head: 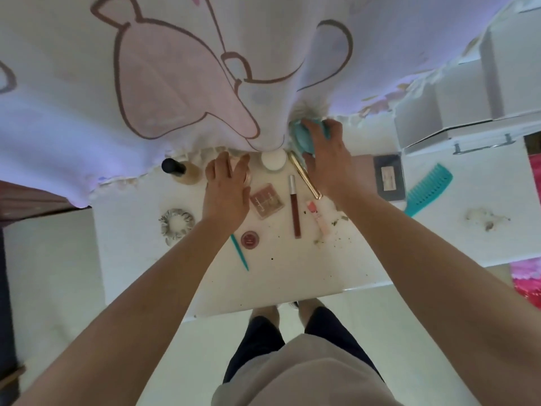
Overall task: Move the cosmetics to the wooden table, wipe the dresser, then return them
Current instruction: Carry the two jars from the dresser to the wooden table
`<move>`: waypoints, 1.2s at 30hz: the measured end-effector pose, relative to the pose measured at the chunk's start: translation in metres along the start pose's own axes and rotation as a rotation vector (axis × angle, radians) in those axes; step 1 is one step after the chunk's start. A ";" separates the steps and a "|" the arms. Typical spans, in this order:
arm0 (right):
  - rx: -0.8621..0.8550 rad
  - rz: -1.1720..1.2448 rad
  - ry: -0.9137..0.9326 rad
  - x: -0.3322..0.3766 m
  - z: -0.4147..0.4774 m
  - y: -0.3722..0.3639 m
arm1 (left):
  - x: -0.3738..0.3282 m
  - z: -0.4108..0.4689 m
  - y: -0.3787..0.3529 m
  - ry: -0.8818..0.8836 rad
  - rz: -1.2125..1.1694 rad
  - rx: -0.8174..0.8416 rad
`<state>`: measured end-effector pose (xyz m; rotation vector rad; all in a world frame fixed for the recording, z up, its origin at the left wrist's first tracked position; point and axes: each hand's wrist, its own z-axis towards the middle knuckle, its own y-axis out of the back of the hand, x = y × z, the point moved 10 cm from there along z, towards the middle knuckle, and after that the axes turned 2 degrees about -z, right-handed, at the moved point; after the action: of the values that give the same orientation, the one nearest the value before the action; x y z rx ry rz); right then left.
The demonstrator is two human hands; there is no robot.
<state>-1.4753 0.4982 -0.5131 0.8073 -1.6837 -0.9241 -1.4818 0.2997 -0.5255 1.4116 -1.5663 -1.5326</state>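
A large white hanging cloth printed with a pale pink bow outlined in brown (pixel 175 68) fills the top half of the view, its hem falling onto the back edge of a white dresser counter (pixel 292 273). To the right stands a white set of small drawers (pixel 468 98).

The cosmetics are all on the counter, spread across its middle and back. At the right lies a dark rectangular palette box (pixel 389 177), with a teal wide-toothed comb (pixel 429 189) just beside it. At the back left a beige bottle with a black cap (pixel 181 169) lies on its side. In the centre are a white round jar (pixel 273 159), a square pink palette (pixel 266 202), a long dark red lip gloss tube with a silver cap (pixel 294 206), a slim gold tube (pixel 304 178), a pink squeeze tube (pixel 317 219), a small round red compact (pixel 249 239) and a thin teal stick (pixel 240 253). A grey and white hair scrunchie (pixel 176 227) sits front left. Dark crumbs dot the surface.

Both bare arms reach forward. The left hand (pixel 227 189) lies palm down, fingers (pixel 222 168) straight and released, over a round rose-coloured pot (pixel 248 179). The right hand (pixel 325 159) has its fingers grasping a teal rounded object (pixel 301 137) at the cloth's hem.
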 end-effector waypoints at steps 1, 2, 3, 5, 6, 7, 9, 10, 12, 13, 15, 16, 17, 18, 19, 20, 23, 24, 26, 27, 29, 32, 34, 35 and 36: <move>-0.007 0.019 -0.009 0.001 -0.003 0.003 | 0.001 0.000 0.002 -0.006 -0.015 0.000; -0.019 0.026 -0.006 0.003 -0.008 0.007 | 0.000 -0.002 0.006 -0.018 -0.020 -0.001; -0.032 0.017 0.004 0.005 -0.015 0.012 | 0.000 -0.005 0.011 -0.034 -0.016 -0.002; -0.049 -0.037 0.031 0.009 -0.032 0.021 | -0.003 -0.014 0.024 -0.066 -0.011 -0.012; -0.054 -0.070 0.053 0.012 -0.040 0.025 | -0.005 -0.019 0.033 -0.082 -0.013 -0.025; -0.055 -0.101 0.078 0.015 -0.048 0.030 | -0.007 -0.024 0.044 -0.095 -0.017 -0.043; -0.047 -0.114 0.109 0.020 -0.058 0.039 | -0.010 -0.033 0.066 -0.123 -0.031 -0.082; -0.038 -0.094 0.123 0.023 -0.062 0.045 | -0.013 -0.037 0.078 -0.141 -0.041 -0.109; -0.044 -0.068 0.166 0.034 -0.068 0.060 | -0.015 -0.047 0.107 -0.164 -0.050 -0.173; -0.061 -0.061 0.196 0.043 -0.069 0.069 | -0.016 -0.053 0.122 -0.163 -0.050 -0.205; -0.103 -0.008 0.277 0.065 -0.070 0.087 | -0.015 -0.067 0.153 -0.148 -0.050 -0.275; -0.128 0.030 0.331 0.079 -0.071 0.096 | -0.013 -0.075 0.168 -0.134 -0.048 -0.316; -0.150 0.067 0.392 0.095 -0.072 0.103 | -0.010 -0.085 0.183 -0.108 -0.043 -0.359; -0.167 0.103 0.445 0.110 -0.073 0.109 | -0.006 -0.096 0.195 -0.071 -0.041 -0.396; -0.178 0.137 0.492 0.126 -0.075 0.112 | 0.001 -0.108 0.206 -0.024 -0.038 -0.431; -0.185 0.168 0.540 0.143 -0.077 0.114 | 0.008 -0.123 0.217 0.028 -0.029 -0.469; -0.153 0.239 0.682 0.201 -0.091 0.108 | 0.035 -0.182 0.241 0.186 0.007 -0.581; -0.130 0.258 0.732 0.224 -0.099 0.105 | 0.045 -0.207 0.250 0.247 0.011 -0.626; -0.077 0.305 0.837 0.271 -0.120 0.096 | 0.066 -0.261 0.270 0.390 0.021 -0.718; -0.050 0.334 0.889 0.296 -0.134 0.091 | 0.076 -0.290 0.279 0.454 0.037 -0.755; -0.014 0.384 0.986 0.347 -0.166 0.081 | 0.093 -0.350 0.297 0.547 0.077 -0.819; 0.030 0.479 1.129 0.426 -0.225 0.071 | 0.122 -0.448 0.323 0.709 0.093 -0.940; 0.054 0.516 1.232 0.481 -0.273 0.063 | 0.136 -0.517 0.337 0.812 0.120 -1.023; 0.062 0.525 1.287 0.508 -0.299 0.058 | 0.142 -0.552 0.343 0.851 0.137 -1.056; 0.069 0.533 1.344 0.535 -0.327 0.053 | 0.147 -0.586 0.348 0.885 0.156 -1.082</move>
<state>-1.3083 0.0028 -0.1627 0.6891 -0.6359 0.1328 -1.1083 -0.1223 -0.1151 1.0014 -0.1966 -1.0741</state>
